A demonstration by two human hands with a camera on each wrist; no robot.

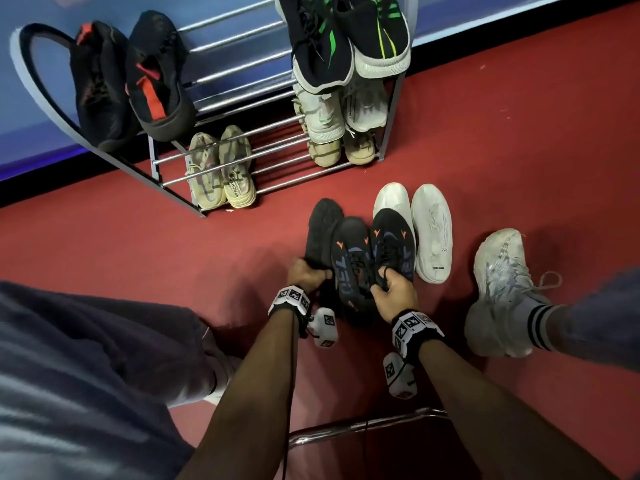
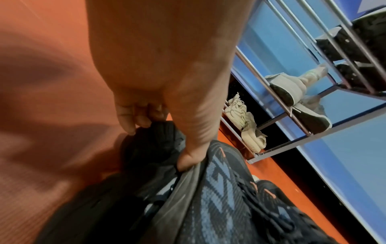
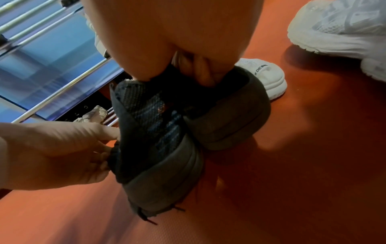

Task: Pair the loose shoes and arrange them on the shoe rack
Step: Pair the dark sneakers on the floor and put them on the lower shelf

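The left hand and right hand each gripped a dark shoe by its collar, just above the floor. The pinched collars might slip, dropping one.

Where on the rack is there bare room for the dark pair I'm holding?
Top shelf of the metal shoe rack: bare bars between the black-and-red shoes and the black-and-green sneakers. Bottom shelf: a gap between the beige sneakers and the tan shoes. The right-hand column is crowded on every level. Left hand and right hand each grip a dark blue-patterned sneaker.
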